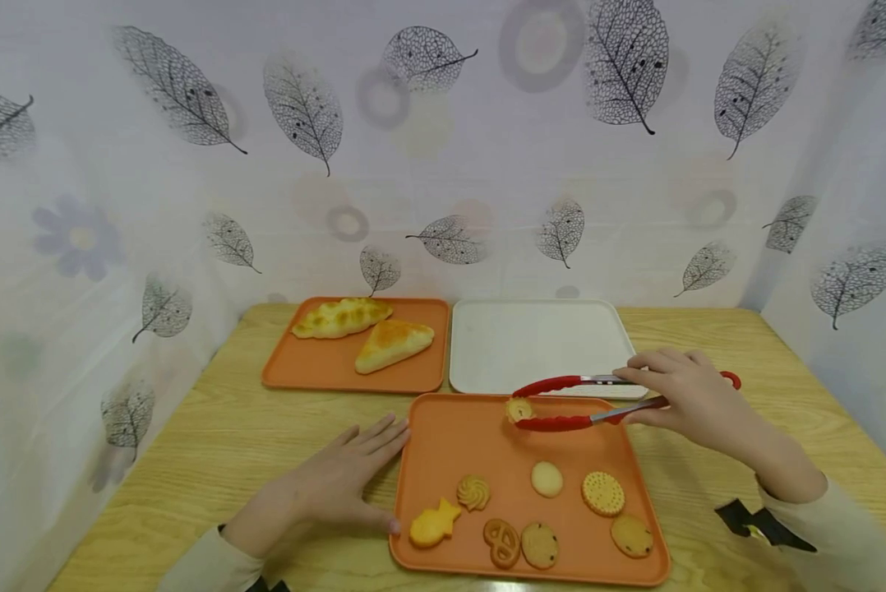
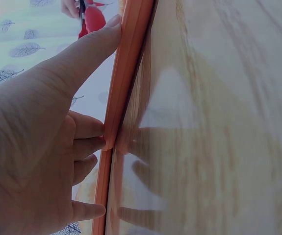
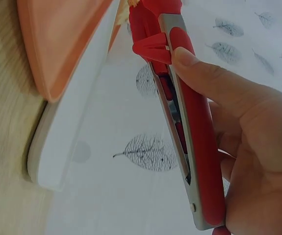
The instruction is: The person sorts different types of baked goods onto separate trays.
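Note:
My right hand (image 1: 690,403) holds red-and-silver tongs (image 1: 560,423), also in the right wrist view with the thumb along a handle. Between the red tips is a small scalloped cookie (image 1: 519,409), over the far part of the front orange tray (image 1: 465,436). With fingers extended, my left hand (image 1: 332,485) touches that tray's left edge. On the tray lie a swirl cookie (image 1: 473,492), a fish-shaped cookie (image 1: 434,524), a pretzel (image 1: 502,543), a pale round cookie (image 1: 546,479), a dotted round cookie (image 1: 602,493) and two chip cookies, one at centre (image 1: 540,545).
Behind on the left, another orange tray (image 1: 310,370) bears a braided bread (image 1: 342,318) and a triangular bread (image 1: 394,345). A white tray (image 1: 535,341) stands beside it, behind the tongs. A leaf-patterned curtain (image 1: 443,164) surrounds the wooden table (image 1: 214,460).

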The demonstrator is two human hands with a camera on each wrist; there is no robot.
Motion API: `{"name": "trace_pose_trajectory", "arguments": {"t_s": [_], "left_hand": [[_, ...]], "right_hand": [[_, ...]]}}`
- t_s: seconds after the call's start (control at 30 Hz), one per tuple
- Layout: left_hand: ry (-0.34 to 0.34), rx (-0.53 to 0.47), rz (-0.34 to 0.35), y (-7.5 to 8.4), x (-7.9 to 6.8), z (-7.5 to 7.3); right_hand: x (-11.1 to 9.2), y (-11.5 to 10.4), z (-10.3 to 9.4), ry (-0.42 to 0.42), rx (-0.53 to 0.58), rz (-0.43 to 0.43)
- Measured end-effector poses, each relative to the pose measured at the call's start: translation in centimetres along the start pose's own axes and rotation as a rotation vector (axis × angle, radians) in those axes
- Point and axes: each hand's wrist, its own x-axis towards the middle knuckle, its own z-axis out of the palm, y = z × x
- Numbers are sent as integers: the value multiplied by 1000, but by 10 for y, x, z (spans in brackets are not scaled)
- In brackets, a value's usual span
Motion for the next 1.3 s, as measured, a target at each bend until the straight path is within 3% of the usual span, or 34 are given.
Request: {"name": "trace_pose_trajectory", "arguments": {"t_s": [0.53,1.03,1.3], "left_hand": [[10,0,-2,-1,-3,0],[7,2,8,-2,-1,-2],[3,-5,8,-1,-2,-2]], "right_hand": [[-2,36,-1,150,-150,116],[-10,67,15,161,-210,281],[-6,82,15,60,-204,378]]}}
